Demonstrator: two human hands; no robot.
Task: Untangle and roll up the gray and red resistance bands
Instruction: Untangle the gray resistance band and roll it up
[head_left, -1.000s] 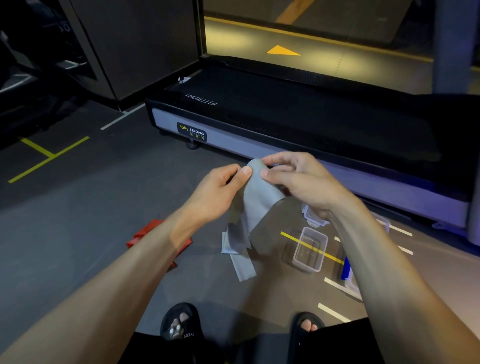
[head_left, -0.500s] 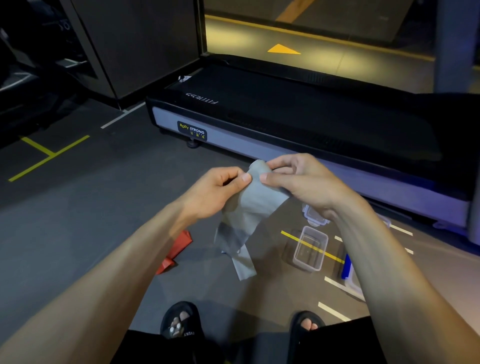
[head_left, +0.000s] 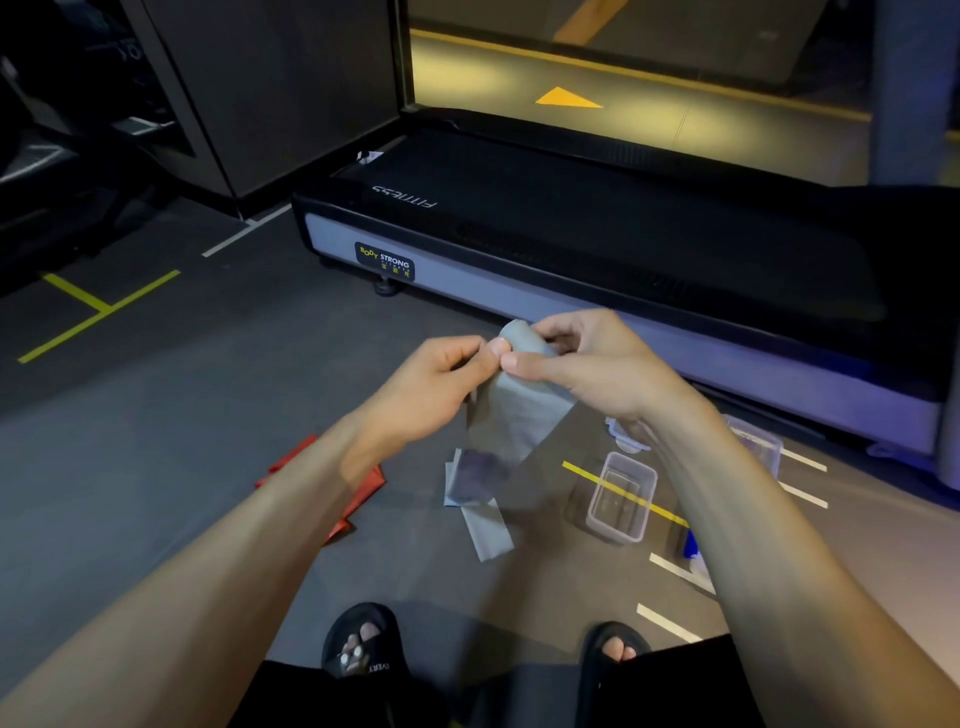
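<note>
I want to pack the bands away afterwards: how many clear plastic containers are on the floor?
3 at least: one open tub on the yellow line, one beside the treadmill, one partly hidden behind the right wrist. More may be hidden.

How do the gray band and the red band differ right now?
The gray band is pinched at its top by the left hand and right hand, hanging down; the red band lies on the floor, untouched, partly hidden behind the left forearm. Both are flat strips.
</note>
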